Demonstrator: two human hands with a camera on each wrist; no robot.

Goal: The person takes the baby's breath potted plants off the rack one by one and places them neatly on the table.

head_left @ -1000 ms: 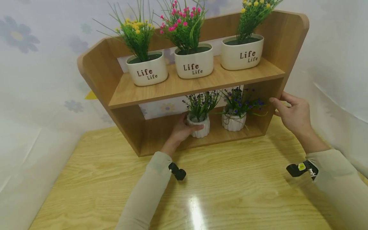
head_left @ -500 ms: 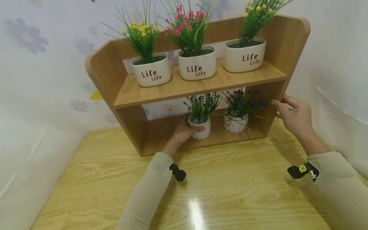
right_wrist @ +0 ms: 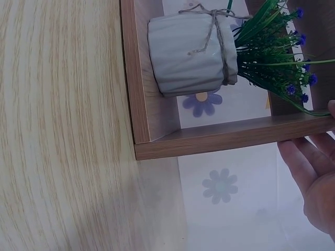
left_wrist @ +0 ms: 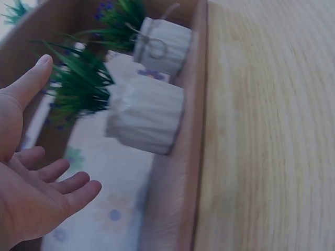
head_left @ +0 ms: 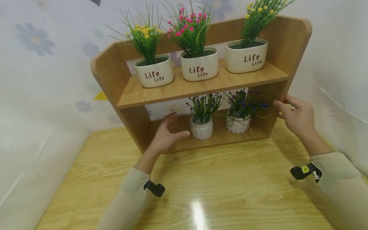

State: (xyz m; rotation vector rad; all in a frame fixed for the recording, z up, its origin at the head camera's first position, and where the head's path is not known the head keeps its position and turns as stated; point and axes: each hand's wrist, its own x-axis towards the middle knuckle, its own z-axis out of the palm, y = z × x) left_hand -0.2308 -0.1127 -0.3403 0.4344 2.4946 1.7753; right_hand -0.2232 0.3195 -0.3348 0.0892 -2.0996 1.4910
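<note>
My left hand (head_left: 164, 135) is at the lower level of a wooden shelf (head_left: 205, 87), with thumb and fingers spread apart and holding nothing. Just right of the thumb stands a white ribbed flowerpot (head_left: 202, 130) with dark purple flowers; the left wrist view shows a gap between the palm and this pot (left_wrist: 149, 115). Beside it sits a second white pot (head_left: 238, 124), tied with twine and planted with blue-purple flowers. My right hand (head_left: 300, 116) grips the shelf's right side panel (right_wrist: 235, 137), thumb at the front edge, fingers on the outer face.
On the upper level stand three cream oval pots marked "Life": a yellow-flowered pot (head_left: 154, 72), a pink-flowered pot (head_left: 199, 65) and another yellow-flowered pot (head_left: 246, 57). The shelf rests on a wooden table (head_left: 224, 182) before a flower-patterned wall covering (head_left: 66, 73).
My left hand has let go of the ribbed white pot and drawn back to the left, fingers spread. The right hand keeps its hold on the side panel. The head view has shifted slightly.
</note>
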